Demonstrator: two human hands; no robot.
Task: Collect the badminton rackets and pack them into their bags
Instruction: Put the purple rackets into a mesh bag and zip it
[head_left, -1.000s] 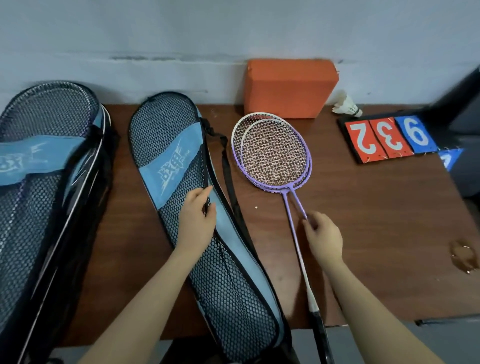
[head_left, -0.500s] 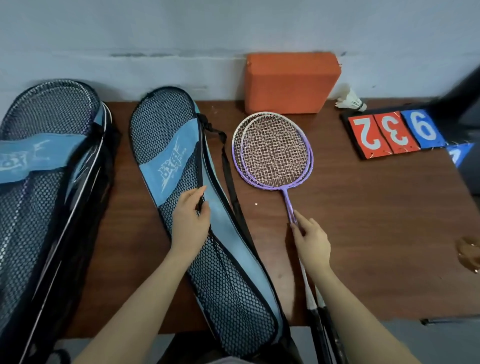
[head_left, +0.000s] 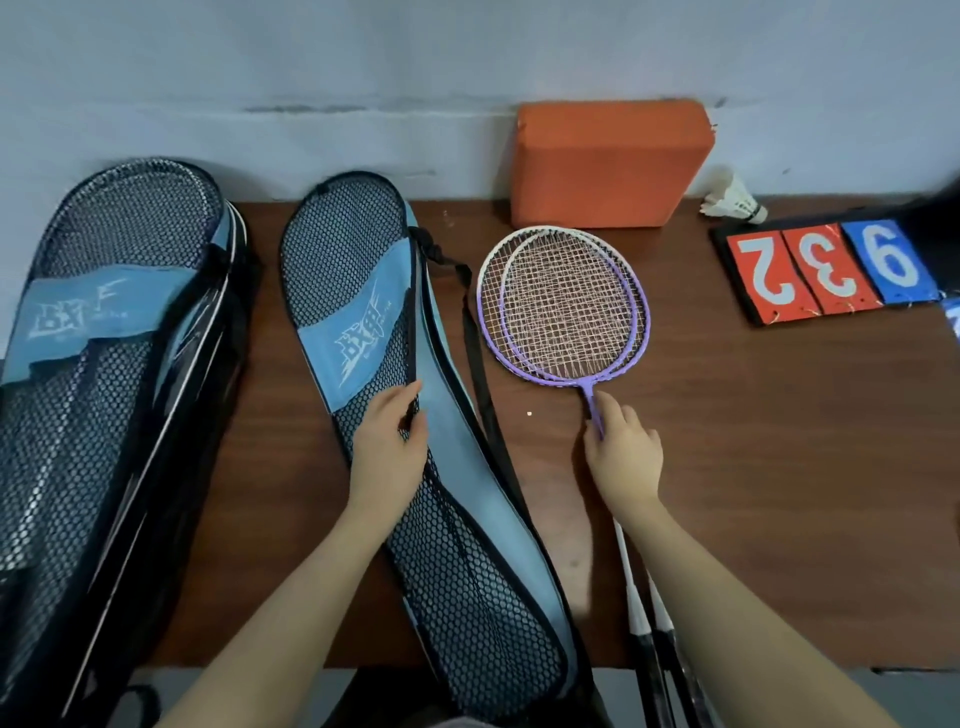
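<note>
Two purple and white badminton rackets (head_left: 563, 306) lie stacked on the brown table (head_left: 779, 467), heads toward the wall, black grips past the front edge. My right hand (head_left: 623, 457) holds their purple shafts just below the heads. A black mesh and blue racket bag (head_left: 374, 332) lies left of them, its side unzipped. My left hand (head_left: 387, 447) pinches the open edge of this bag. A second bag of the same kind (head_left: 104, 364) lies at the far left and holds rackets.
An orange foam block (head_left: 608, 161) leans on the wall behind the racket heads. A white shuttlecock (head_left: 732, 200) lies right of it. A number-card scoreboard (head_left: 826, 270) sits at the right. The bag's black strap (head_left: 480, 374) runs between bag and rackets.
My right hand has slid up the shafts toward the racket heads, and the two shafts now lie closer together. My left hand stays pinching the bag's edge.
</note>
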